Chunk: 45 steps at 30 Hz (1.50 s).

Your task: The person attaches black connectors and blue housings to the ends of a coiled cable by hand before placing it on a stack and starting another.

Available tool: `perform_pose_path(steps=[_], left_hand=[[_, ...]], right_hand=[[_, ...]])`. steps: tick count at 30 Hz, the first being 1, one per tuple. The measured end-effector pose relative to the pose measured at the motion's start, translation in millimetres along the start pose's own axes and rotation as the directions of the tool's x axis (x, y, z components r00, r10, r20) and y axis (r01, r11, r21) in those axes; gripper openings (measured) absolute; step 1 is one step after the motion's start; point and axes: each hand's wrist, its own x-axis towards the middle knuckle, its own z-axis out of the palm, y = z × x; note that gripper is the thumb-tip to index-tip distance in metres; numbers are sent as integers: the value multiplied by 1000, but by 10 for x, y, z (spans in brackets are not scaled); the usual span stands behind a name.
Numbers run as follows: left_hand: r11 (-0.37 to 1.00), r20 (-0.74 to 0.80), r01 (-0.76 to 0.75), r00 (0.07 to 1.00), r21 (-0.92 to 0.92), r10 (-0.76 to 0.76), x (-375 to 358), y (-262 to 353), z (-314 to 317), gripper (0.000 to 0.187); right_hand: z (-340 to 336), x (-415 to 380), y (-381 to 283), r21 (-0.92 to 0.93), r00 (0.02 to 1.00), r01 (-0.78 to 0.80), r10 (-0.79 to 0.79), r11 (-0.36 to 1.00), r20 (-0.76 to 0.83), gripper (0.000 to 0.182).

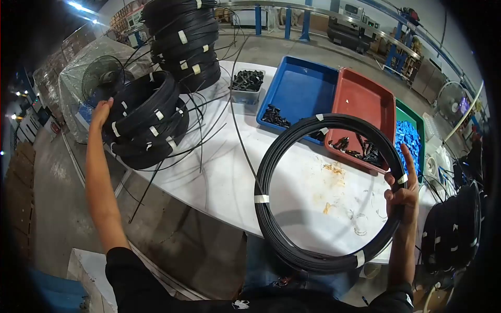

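Observation:
My right hand (404,195) grips the right side of a large coil of black cable (263,180), with the index finger stretched upward. White tape bands tie the coil, which is held up over the table's front edge. One loose cable end runs up from its left side. My left hand (103,112) is closed on the left rim of the top coil in a stack of black cable coils (138,122) at the table's left end. Part of its fingers is hidden by the coil. Several loose cable ends stick out from this stack toward the right.
A taller coil stack (185,49) stands behind. A clear tub (245,96) holds small black parts. Blue (305,83), red (365,99) and green (404,109) trays hold small parts on the white table (229,172). More coils (451,229) sit at right; a fan (102,78) stands left.

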Motion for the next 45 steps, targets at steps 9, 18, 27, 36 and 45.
perform_pose_path(steps=[9,18,27,36,45], left_hand=[[726,-282,-627,669,281,687,-1699,1984,1252,44],[579,19,-812,579,-74,815,-3438,2284,3433,73],[561,432,-816,559,138,708,-3974,2232,3870,75],[556,673,-828,373,-69,639,-4013,2282,4483,76],[429,571,-903,367,28,734,-3703,2616,4279,56]], right_hand=[[-296,-34,97,-48,997,-71,69,996,-32,114],[-791,-138,236,-99,973,-227,231,969,27,122],[-1551,-146,389,-613,895,-294,437,733,93,116],[-1471,-201,367,-956,963,202,133,213,234,84],[-2733,1099,-237,-960,846,-128,-533,-249,26,27]])
